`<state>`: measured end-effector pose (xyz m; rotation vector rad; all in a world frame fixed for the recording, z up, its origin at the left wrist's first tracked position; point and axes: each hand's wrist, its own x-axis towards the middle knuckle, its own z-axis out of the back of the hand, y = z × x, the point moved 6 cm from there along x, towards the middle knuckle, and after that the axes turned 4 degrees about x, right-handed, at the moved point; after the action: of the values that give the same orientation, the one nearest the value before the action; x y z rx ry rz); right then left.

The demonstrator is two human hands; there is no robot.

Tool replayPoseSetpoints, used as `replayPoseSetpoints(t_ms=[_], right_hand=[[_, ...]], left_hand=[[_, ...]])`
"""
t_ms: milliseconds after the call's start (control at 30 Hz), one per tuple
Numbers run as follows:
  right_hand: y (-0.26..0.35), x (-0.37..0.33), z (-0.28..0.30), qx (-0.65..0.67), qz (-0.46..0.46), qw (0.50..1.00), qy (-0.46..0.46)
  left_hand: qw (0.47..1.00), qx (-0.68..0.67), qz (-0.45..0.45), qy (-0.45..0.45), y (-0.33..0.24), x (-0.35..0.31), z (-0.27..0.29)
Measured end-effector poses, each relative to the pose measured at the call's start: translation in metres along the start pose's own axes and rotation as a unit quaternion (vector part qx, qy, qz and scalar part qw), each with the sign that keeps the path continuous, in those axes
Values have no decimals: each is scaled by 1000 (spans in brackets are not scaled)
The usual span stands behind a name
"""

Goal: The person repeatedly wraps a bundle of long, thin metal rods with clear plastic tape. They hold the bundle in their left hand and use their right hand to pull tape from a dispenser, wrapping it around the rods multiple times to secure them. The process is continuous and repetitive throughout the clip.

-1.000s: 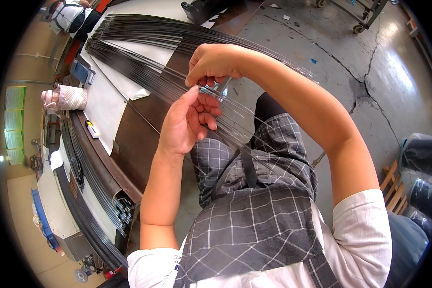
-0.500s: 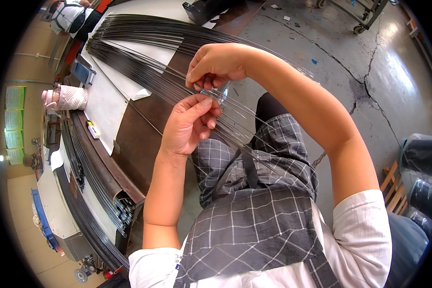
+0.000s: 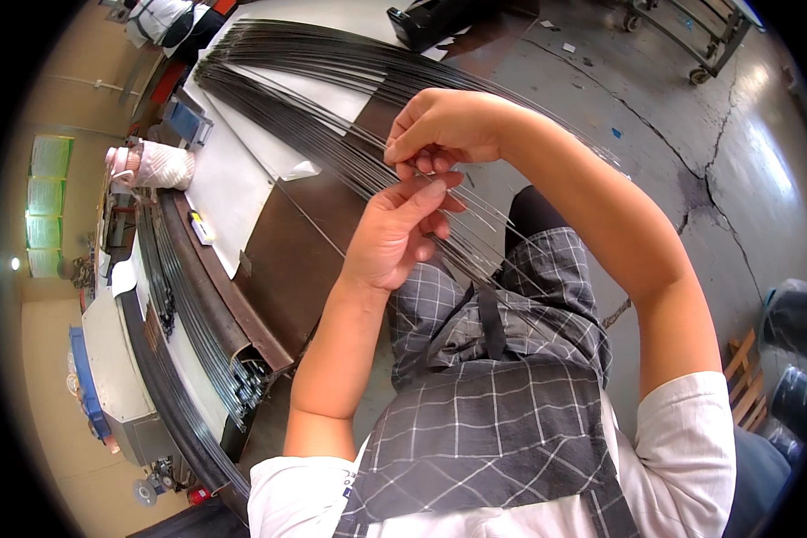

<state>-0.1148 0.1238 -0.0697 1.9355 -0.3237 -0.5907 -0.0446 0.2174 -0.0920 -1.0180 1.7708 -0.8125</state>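
Note:
Long, thin dark rods (image 3: pixel 287 121) lie in two spread bundles over the worktable, their thin bright ends reaching past its edge above my lap. My left hand (image 3: pixel 399 224) is closed near these ends, thumb pressed against the index finger, with rods running beneath and past it. Just above it, my right hand (image 3: pixel 444 130) bends over with thumb and fingertips pinched together where several rods meet them. The fingers of both hands nearly touch. Whatever small part lies between the fingertips is mostly hidden.
On the table (image 3: pixel 287 247) are white sheets, a yellow-and-white cutter-like tool (image 3: pixel 200 228) and a quilted pink-and-white bottle (image 3: pixel 157 165). A black device (image 3: pixel 426 22) sits at the far edge. More tubes (image 3: pixel 211 332) lie left. A wheeled cart (image 3: pixel 699 40) stands far right; another person (image 3: pixel 166 22) is far left.
The whole view has shifted, so the table and both hands appear farther right. A bluish clear glint between my fingers no longer shows. Both hands remain close together at the rods.

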Motion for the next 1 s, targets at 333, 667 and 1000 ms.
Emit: replayPoseSetpoints(t_ms=[333, 667, 1000], right_hand=[[9, 2, 2, -17, 28, 999, 2], [26, -12, 29, -94, 42, 993, -52], [32, -70, 97, -591, -99, 774, -206]], left_hand=[[978, -205, -3, -29, 9, 9, -17], [990, -130, -27, -42, -3, 33, -41], [926, 338, -149, -84, -78, 73, -22]])
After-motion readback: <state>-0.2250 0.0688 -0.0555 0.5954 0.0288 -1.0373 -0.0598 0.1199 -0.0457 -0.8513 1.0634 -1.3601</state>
